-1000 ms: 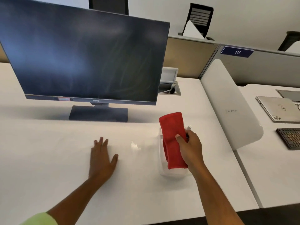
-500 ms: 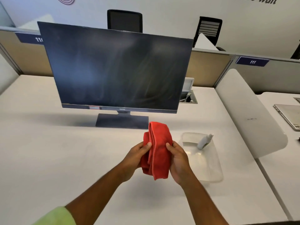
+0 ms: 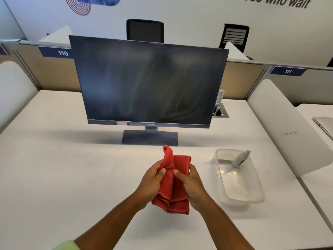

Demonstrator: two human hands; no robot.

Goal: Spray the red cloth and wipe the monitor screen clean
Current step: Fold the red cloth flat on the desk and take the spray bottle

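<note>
My left hand (image 3: 152,179) and right hand (image 3: 191,183) curl their fingers around the folded red cloth (image 3: 172,184), near the monitor (image 3: 147,83), so I can spray it from the bottle (image 3: 240,158) in the tub (image 3: 252,195) on my right.

A dark blue plate (image 3: 56,52) on the partition behind the monitor (image 3: 147,83) reads "110". A matching plate (image 3: 287,71) on the partition further right reads "111". Large dark lettering (image 3: 281,1) on the back wall reads "who wait", cut off above. The logo on the monitor's lower bezel is too small to read.
</note>
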